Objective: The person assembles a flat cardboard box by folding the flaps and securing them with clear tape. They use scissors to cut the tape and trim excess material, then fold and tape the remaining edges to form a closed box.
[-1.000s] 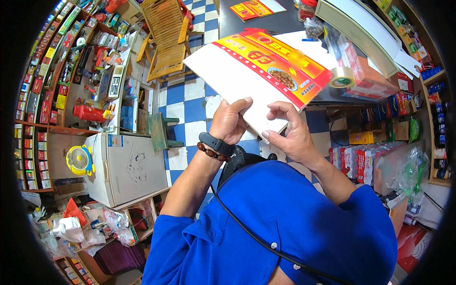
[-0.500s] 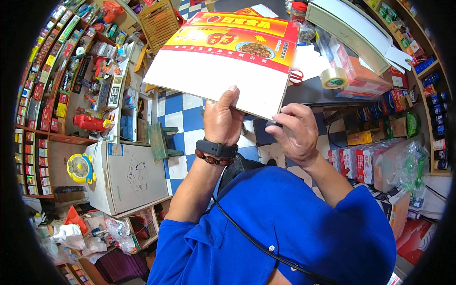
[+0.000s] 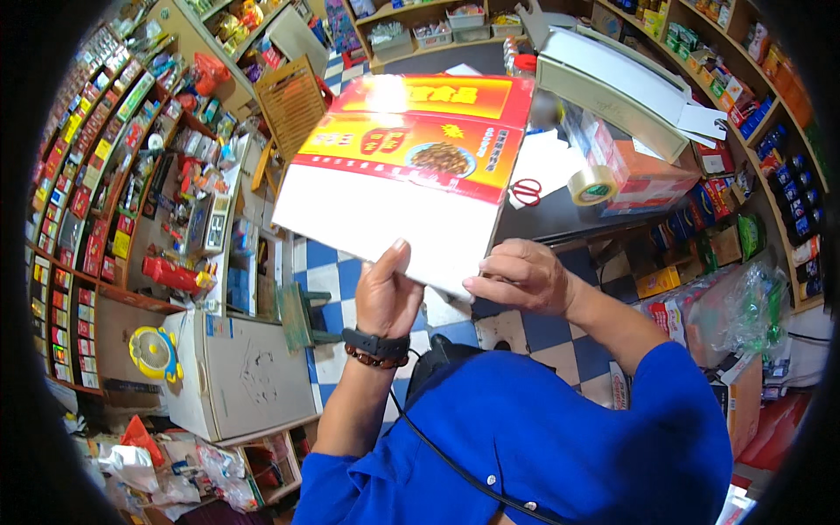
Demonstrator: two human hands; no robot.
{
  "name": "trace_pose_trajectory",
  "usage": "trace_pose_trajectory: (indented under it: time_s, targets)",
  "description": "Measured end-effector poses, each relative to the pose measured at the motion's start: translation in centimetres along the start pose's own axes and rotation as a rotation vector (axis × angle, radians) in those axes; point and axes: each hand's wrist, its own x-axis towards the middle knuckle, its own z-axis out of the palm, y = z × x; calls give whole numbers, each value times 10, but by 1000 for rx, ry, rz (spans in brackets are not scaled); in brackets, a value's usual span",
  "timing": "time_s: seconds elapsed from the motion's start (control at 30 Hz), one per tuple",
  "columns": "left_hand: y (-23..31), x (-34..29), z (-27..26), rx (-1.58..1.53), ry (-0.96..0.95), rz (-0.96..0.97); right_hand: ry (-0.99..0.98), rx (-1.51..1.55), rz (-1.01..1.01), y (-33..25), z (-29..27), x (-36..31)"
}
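A flat piece of printed cardboard (image 3: 385,210) is held up in front of me, tilted. Its far part is red and yellow with a picture of a food dish, its near part plain white. Gripping the near edge, my left hand (image 3: 389,293) has its thumb on the white face and its other fingers underneath. My right hand (image 3: 529,278) is closed at the near right corner, fingertips against the edge. Whatever is pinched there is hidden by the fingers.
Beyond the cardboard is a dark table (image 3: 556,219) with red-handled scissors (image 3: 526,192), a tape roll (image 3: 593,185) and a taped carton (image 3: 652,175). A green stool (image 3: 302,315) and a white cabinet (image 3: 254,376) stand left. Stocked shelves line both sides.
The cardboard and both hands sit lower in the view, as the view has tipped up. My right fingers, earlier pinching a small dark thing beside the corner, now press against the cardboard's edge.
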Motion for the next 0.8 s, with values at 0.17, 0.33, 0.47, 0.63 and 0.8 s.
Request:
trace_pose_trajectory:
  time_s: [0.17,0.33,0.47,0.63,0.8]
  targets:
    - [8,-2,-6,61,-99,45,336,886,952,-10,12,-2]
    - [-16,-3,-20,210,-89,-2,656,1250,1034,-6,27,11]
    - [-6,-11,-54,-31,-55,98,810,1359,1123,2,23,-8]
    - [85,-19,-103,-69,-195,264,762,1315,1169,6,2,-38]
    - [133,-24,-98,471,-257,89,659,1369,1282,6,7,-60]
